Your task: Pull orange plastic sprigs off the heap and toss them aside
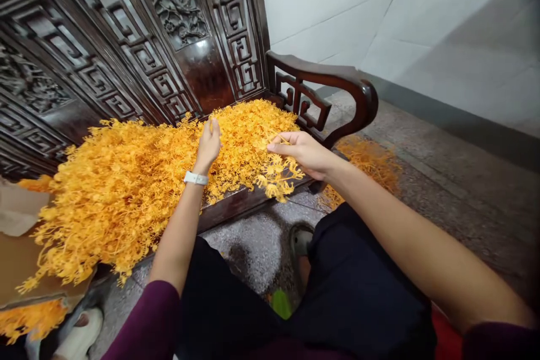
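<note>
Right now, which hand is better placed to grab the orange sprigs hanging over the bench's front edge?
Probably your right hand: it sits just above those sprigs, while your left hand rests further along, in the pile.

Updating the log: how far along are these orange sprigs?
Done: orange dried sprigs lie spread over the dark carved wooden bench. In hand: right hand pinches a sprig; left hand touches the heap. Left: the heap, and sprigs on the floor.

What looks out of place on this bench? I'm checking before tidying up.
Orange sprigs spill past the carved wooden bench: a clump lies on the floor beyond the armrest, and more droop onto cardboard at the left.
</note>
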A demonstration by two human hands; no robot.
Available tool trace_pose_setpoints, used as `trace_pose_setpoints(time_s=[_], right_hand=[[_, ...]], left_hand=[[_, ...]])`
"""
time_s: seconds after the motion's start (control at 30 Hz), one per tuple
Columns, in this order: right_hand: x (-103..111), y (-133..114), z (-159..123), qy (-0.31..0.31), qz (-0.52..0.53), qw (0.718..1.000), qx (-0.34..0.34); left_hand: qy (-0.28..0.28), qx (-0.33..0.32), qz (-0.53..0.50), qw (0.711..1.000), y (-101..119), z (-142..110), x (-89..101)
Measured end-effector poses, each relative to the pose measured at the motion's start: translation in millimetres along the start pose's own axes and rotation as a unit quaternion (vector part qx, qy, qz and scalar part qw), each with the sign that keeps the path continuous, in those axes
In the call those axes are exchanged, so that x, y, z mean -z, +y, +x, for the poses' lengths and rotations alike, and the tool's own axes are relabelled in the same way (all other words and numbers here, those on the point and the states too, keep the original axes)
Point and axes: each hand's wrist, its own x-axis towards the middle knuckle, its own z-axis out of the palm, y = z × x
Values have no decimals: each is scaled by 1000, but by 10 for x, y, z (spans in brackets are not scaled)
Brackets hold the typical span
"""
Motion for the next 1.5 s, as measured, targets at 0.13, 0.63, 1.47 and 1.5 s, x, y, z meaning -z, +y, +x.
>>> trace_pose_setpoints(time_s=[0.13,0.63,1.47,1.5], right_hand=[[-6,41,1,-5,-2,1000,14],[1,19,93,87,85,987,104],[-1316,-3,-488,-69,-3,990,121],[-1296,-18,-482,-72,-3,990,119]], left_hand=[[-93,52,21,994,-159,-634,-230],[-227,106,-161,955,-265,-990,-392],[174,-43,-79,981,-274,-266,109],[175,-42,-74,981,-274,-277,152]])
